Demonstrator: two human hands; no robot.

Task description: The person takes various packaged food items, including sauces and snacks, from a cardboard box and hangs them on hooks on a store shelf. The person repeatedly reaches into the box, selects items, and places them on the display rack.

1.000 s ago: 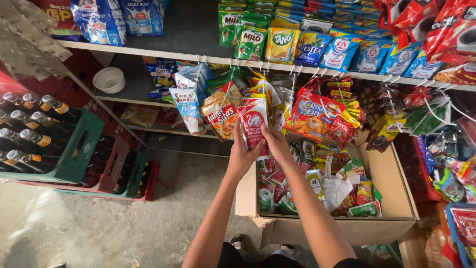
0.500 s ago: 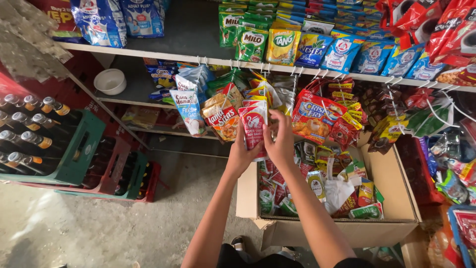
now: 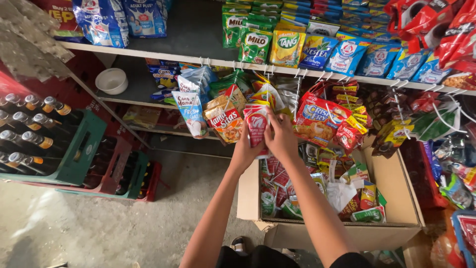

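Both hands raised at the hanging row: left hand [image 3: 245, 149] and right hand [image 3: 281, 139] pinch a stack of red sachets [image 3: 257, 126] from either side, lined up with the shelf hooks [image 3: 267, 67]. Open cardboard box [image 3: 347, 233] sits directly below, more sachets inside.

Red-and-white sachets [image 3: 257, 124] hang by orange packets [image 3: 224, 119], above a brown cardboard box [image 3: 391, 183], near green crates [image 3: 74, 154].
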